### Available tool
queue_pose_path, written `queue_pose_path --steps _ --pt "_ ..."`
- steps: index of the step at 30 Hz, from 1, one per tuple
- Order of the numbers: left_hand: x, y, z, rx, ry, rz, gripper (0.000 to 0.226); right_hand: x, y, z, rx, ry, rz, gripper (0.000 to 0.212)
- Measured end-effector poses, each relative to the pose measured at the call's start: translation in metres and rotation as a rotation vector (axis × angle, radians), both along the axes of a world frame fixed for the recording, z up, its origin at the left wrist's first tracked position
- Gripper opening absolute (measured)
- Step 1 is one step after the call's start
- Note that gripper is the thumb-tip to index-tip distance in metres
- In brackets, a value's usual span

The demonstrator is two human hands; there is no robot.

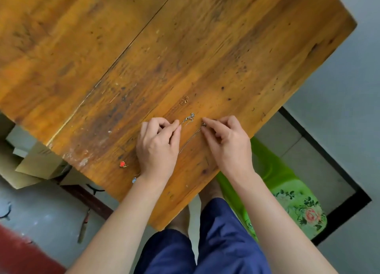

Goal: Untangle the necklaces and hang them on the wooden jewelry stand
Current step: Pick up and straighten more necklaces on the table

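The person's blue shorts (216, 243) lie nearest the camera, with a green stool (298, 208) bearing a floral print just to their right. Both bare forearms reach forward over the near corner of the wooden table (144, 58). A pale pendant (134, 180) lies at the near table edge, touching the left wrist, and a red pendant (122, 164) lies a little farther in, to the left of that wrist. The left hand (157, 146) rests palm down with its fingers curled, and its thumb and forefinger pinch the silver chain (189, 117). The right hand (226, 144), also palm down and curled, pinches a small dark charm (203, 124) between thumb and forefinger. The two sets of fingertips are close together but apart. A thin strand (188, 142) runs diagonally from the right fingertips back toward the left hand, with its long axis near-left to far-right; whether it belongs to the silver chain cannot be determined. The silver chain points from the left fingertips up and to the right, ending in its clasp. Just beyond it, the gold chain (184, 100) lies flat on the same diagonal. A cardboard box (39, 162) stands below the table's left edge.
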State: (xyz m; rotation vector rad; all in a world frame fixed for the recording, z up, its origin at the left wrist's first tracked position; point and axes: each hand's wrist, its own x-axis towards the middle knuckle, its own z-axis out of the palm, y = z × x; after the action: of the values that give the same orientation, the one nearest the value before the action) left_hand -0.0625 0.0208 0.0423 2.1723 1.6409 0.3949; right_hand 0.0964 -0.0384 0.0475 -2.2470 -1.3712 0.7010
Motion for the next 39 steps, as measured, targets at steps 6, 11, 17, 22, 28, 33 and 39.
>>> queue_pose_path --steps 6,11,17,22,28,33,39 --pt "-0.001 0.003 -0.002 -0.003 0.035 -0.088 0.015 0.001 0.005 0.002 0.019 0.048 -0.038 0.016" --pt "0.005 0.004 0.001 -0.077 0.083 -0.095 0.013 -0.002 0.008 0.004 0.009 0.051 -0.052 0.014" --pt "0.008 0.009 0.007 -0.177 0.041 -0.043 0.014 -0.001 0.005 0.006 -0.001 0.037 -0.085 0.013" --pt "0.003 0.01 0.009 -0.258 -0.094 0.036 0.012 0.001 -0.004 0.004 -0.014 0.025 -0.094 0.014" --pt "0.0 0.011 0.007 -0.315 -0.267 0.129 0.009 0.004 -0.007 0.008 0.002 0.033 -0.029 0.02" --pt "-0.001 0.01 0.011 -0.34 -0.341 0.189 0.01 0.003 0.006 0.008 0.054 0.014 0.017 0.022" --pt "-0.011 0.006 0.014 -0.324 -0.309 0.245 0.016 0.002 0.038 -0.006 0.134 -0.061 0.119 0.021"
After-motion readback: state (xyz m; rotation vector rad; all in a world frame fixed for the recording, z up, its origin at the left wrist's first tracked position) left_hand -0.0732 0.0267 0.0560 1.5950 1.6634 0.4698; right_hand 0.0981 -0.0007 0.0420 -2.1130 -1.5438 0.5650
